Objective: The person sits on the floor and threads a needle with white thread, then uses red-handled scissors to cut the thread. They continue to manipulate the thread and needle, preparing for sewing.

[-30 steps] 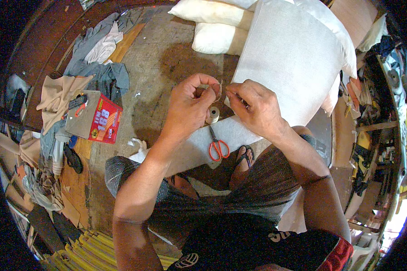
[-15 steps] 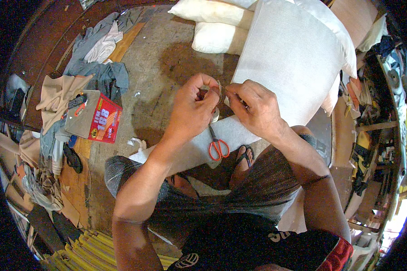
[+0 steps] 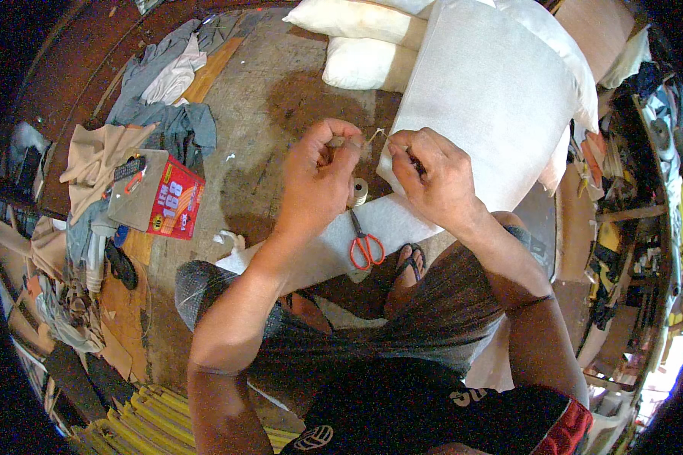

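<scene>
Between my two raised hands runs a short pale thread [image 3: 377, 132]. My left hand [image 3: 322, 171] pinches one end of it, thumb against forefinger. The other end is in the pinched fingertips of my right hand [image 3: 435, 173]; whether a needle is there too is too small to tell. Below my hands, a spool of cream thread [image 3: 360, 189] stands on the white padded sheet [image 3: 319, 241]. Beside the spool lies a pair of scissors with orange-red handles [image 3: 366, 251], blades pointing away from me.
White cushions [image 3: 368, 62] and a large white padded block [image 3: 486, 98] lie ahead and to the right. On the left sit a red-sided tin [image 3: 176, 199] with a remote control [image 3: 130, 168] on top, and heaped cloth [image 3: 102, 155]. My sandalled foot [image 3: 411, 265] is near the scissors.
My hands have drawn slightly apart, the right one moving a little to the right. The thread now shows stretched between them, and more of the spool is visible.
</scene>
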Action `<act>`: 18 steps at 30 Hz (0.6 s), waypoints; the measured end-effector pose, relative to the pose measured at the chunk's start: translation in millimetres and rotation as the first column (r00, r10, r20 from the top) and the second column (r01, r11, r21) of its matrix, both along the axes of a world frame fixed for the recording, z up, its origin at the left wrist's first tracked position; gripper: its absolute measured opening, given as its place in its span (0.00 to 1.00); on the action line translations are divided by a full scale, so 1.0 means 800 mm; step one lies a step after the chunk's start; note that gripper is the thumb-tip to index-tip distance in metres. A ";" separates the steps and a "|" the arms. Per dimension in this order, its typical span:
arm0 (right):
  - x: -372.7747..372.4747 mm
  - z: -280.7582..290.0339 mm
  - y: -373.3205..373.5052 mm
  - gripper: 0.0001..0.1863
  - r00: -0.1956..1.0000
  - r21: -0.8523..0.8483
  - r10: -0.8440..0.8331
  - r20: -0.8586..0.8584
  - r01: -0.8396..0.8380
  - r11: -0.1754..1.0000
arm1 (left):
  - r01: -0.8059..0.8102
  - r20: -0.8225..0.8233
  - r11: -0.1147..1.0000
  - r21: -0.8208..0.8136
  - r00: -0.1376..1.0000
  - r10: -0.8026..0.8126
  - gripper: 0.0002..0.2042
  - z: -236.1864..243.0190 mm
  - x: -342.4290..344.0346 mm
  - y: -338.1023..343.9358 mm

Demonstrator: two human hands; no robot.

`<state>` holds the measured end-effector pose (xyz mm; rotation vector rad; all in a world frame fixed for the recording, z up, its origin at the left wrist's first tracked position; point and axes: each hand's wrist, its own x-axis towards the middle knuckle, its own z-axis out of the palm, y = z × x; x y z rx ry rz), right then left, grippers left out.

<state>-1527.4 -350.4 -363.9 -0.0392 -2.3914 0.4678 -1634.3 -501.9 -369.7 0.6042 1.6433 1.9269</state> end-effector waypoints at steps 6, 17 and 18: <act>0.001 -0.005 0.003 0.09 0.999 -0.007 0.044 0.021 -0.044 0.999 | 0.079 -0.169 0.995 -0.053 0.982 -0.087 0.03 -0.009 -0.002 0.005; 0.001 0.002 0.001 0.09 0.999 0.024 0.038 0.011 -0.038 0.999 | -0.058 -0.361 0.989 -0.138 0.933 0.004 0.04 0.001 -0.006 0.004; 0.001 0.000 0.002 0.10 0.999 0.024 0.051 0.003 -0.051 0.998 | -0.030 -0.349 0.991 -0.133 0.937 -0.019 0.04 0.001 -0.007 0.003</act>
